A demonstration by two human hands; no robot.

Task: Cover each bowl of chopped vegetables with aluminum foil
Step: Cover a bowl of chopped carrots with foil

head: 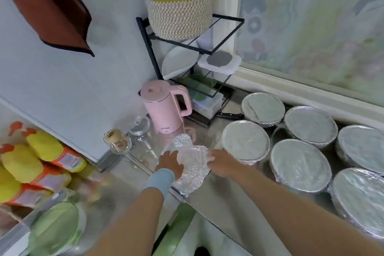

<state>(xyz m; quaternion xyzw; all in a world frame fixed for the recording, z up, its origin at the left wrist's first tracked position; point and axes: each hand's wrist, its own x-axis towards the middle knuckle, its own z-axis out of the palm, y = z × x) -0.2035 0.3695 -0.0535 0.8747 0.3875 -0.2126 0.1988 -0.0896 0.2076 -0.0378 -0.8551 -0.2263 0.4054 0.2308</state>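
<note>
A crumpled sheet of aluminum foil (pixel 192 164) lies on the steel counter (pixel 218 199) near its front edge. My left hand (pixel 169 163), a blue band on its wrist, lies flat on the foil's left side with fingers spread. My right hand (pixel 221 162) grips the foil's right edge. To the right stand several bowls, each covered with smooth foil, such as the nearest one (pixel 245 142) just beyond my right hand and another (pixel 300 165) beside it. No uncovered bowl is in sight.
A pink kettle (pixel 165 108) stands behind the foil, with a glass jar (pixel 140 129) and a small dish (pixel 119 141) to its left. A black wire rack (pixel 187 52) holds a woven basket (pixel 179 9) and plates. A knife (pixel 229 115) lies by the rack.
</note>
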